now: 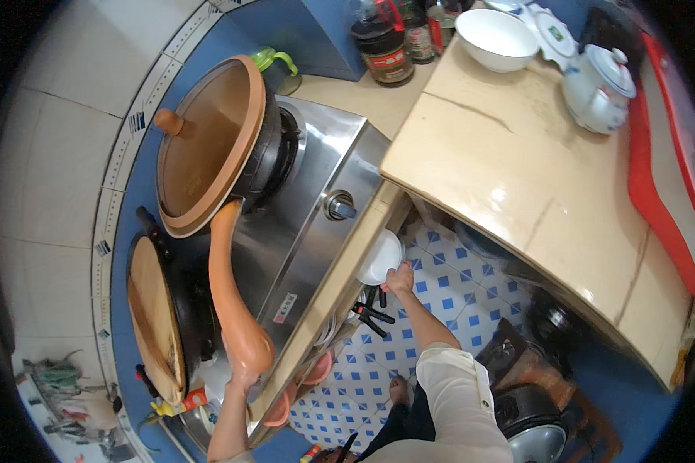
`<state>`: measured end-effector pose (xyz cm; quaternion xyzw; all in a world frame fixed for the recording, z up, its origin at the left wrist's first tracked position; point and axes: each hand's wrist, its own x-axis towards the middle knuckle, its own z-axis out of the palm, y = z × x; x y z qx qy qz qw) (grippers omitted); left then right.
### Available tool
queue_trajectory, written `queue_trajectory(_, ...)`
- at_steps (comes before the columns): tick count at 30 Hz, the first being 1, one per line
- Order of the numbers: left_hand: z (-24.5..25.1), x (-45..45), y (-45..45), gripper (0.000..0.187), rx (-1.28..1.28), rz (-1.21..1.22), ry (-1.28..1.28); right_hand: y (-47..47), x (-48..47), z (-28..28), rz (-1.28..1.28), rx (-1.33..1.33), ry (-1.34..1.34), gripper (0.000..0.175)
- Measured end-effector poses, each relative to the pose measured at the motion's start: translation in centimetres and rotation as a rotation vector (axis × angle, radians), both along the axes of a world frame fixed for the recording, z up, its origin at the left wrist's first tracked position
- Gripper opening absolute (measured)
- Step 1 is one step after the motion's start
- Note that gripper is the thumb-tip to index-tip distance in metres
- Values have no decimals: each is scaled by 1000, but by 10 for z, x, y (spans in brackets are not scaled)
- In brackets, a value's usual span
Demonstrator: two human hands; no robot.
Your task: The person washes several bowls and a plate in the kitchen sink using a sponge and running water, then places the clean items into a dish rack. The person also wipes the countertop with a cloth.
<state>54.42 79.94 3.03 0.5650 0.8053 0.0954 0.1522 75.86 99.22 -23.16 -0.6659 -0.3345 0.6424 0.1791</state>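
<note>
My left hand (240, 373) supports a long-necked orange squash (226, 266) from beneath its rounded bulb. The squash's neck points away from me and its tip reaches the rim of a covered black wok (260, 165). Most of the left fingers are hidden behind the bulb. Below the counter edge, my right hand (401, 279) grips the near rim of a white dish (382, 257), a bowl or plate. The dish is beside the open shelves under the stove; its left side is partly hidden by the counter.
A brown lid (214, 144) covers the wok on the steel gas stove (313, 156). Another pan bears a wooden lid (153, 318). Black handles (373, 315) stick out of the lower shelf. On the right counter (498, 156) stand a white bowl (497, 40) and a lidded porcelain pot (596, 89).
</note>
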Motion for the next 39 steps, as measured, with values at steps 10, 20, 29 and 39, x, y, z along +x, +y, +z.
queue_trajectory(10, 30, 19, 24, 64, -100, -127, 270, 17, -47, -78, -7, -21, 107, 40)
queue_trajectory(20, 17, 7, 19, 67, 5, -88, 62, 9, -42, -56, -195, -157, 289, 50)
queue_trajectory(29, 10, -1, 11, 67, -111, -158, 280, -35, -42, -107, -244, 26, -4, 48)
queue_trajectory(39, 9, -13, 8, 73, -161, -191, 104, -118, 44, -44, -381, -59, 182, 42)
